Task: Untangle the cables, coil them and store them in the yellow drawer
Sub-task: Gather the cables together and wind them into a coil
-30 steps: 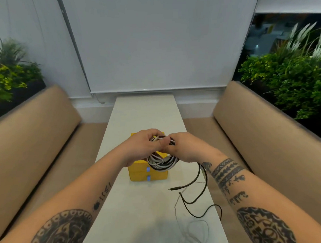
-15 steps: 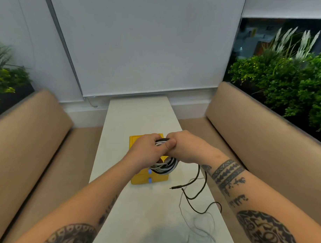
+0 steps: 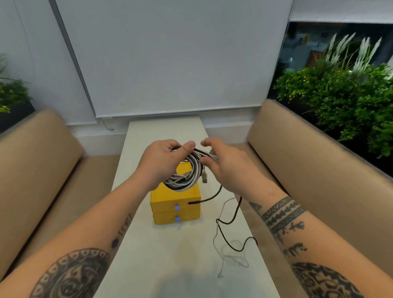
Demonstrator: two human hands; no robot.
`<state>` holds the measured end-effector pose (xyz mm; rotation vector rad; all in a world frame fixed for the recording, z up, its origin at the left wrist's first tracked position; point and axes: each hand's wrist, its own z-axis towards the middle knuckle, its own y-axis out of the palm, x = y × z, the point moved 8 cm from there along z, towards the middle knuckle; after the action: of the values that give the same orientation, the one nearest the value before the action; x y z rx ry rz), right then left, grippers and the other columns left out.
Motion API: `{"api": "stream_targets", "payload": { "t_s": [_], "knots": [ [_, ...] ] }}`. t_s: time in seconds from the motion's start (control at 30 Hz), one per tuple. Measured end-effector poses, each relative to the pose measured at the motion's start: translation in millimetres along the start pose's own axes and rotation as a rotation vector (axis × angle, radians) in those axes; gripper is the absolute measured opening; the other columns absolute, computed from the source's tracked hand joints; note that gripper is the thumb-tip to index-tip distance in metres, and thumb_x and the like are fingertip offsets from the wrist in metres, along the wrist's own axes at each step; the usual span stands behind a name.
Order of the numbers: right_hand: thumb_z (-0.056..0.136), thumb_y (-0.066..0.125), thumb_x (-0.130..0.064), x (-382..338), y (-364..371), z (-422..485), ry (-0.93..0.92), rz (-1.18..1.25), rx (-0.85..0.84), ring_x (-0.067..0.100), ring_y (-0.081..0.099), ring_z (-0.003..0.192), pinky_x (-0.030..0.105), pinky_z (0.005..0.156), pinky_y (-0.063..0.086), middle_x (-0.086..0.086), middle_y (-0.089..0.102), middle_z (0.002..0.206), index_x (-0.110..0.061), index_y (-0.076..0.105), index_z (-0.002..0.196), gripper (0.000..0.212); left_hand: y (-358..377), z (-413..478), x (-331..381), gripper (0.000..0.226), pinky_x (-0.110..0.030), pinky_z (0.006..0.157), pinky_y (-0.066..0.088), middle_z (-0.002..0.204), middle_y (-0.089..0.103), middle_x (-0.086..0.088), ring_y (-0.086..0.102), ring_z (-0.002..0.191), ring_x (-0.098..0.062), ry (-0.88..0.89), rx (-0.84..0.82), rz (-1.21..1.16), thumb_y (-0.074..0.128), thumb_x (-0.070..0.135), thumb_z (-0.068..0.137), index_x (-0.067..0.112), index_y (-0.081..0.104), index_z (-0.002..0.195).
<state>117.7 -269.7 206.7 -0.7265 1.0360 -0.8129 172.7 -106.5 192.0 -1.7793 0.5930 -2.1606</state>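
cable coil (image 3: 186, 173) between hands (image 3: 160, 162), above yellow drawer (image 3: 164, 200)

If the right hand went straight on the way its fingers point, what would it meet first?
Probably the cable coil gripped by the left hand, just ahead of its fingertips; depth is unclear.

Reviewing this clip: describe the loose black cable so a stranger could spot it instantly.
On the long white table between two tan benches stands a small yellow plastic drawer unit. Right of it a thin black cable trails down from the held coiled bundle of cables. Unlike the pale thread-like cable beside it, it is dark and thicker.
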Motion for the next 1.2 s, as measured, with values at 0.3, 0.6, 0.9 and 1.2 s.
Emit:
{"api": "stream_targets", "payload": {
  "t_s": [0.3, 0.6, 0.9, 1.2],
  "knots": [
    [0.105, 0.038, -0.022, 19.1, 21.9, -6.4, 0.112, 0.131, -0.154, 0.025, 0.051, 0.068, 0.039, 0.063, 0.044, 0.003, 0.059, 0.083, -0.012, 0.047, 0.121, 0.021, -1.1, 6.9, 7.2, 0.044, -0.026, 0.052, 0.040, 0.055, 0.057, 0.008, 0.056, 0.048, -0.014, -0.032, 0.086, 0.015, 0.062, 0.064, 0.087, 0.023, 0.070, 0.075],
    [0.085, 0.066, -0.055, 31.4, 61.4, -32.8, 0.522, 1.634, -0.872, 0.006, 0.040, 0.040, 0.033, 0.075, 0.056, -0.013, 0.037, 0.047, -0.022, 0.060, 0.073, 0.035, 21.6, -7.9, -2.4, 0.043, -0.027, 0.043, 0.038, 0.047, 0.039, 0.003, 0.036, 0.040, -0.016, 0.048, 0.063, -0.465, 0.070, 0.061, 0.078, 0.021, 0.063, 0.063],
    [0.094, 0.054, -0.054, 27.8, 59.6, -19.3, 0.455, 1.328, -0.515, 0.021, 0.056, 0.059, 0.034, 0.065, 0.052, 0.000, 0.051, 0.064, -0.018, 0.055, 0.079, 0.039, 28.0, -17.4, -29.4, 0.054, -0.027, 0.047, 0.030, 0.057, 0.041, -0.009, 0.035, 0.043, -0.015, -0.098, 0.274, -0.732, 0.066, 0.061, 0.084, 0.007, 0.059, 0.085],
    [0.105, 0.027, -0.051, 14.3, 36.3, -15.0, 0.109, 0.448, 0.173, 0.016, 0.064, 0.083, 0.039, 0.074, 0.051, -0.006, 0.068, 0.095, -0.031, 0.043, 0.129, 0.035, 28.7, -26.3, -23.4, 0.040, -0.029, 0.048, 0.036, 0.055, 0.045, 0.003, 0.038, 0.048, -0.014, -0.232, 0.436, -0.802, 0.059, 0.053, 0.095, 0.018, 0.063, 0.077]
  ]
}}
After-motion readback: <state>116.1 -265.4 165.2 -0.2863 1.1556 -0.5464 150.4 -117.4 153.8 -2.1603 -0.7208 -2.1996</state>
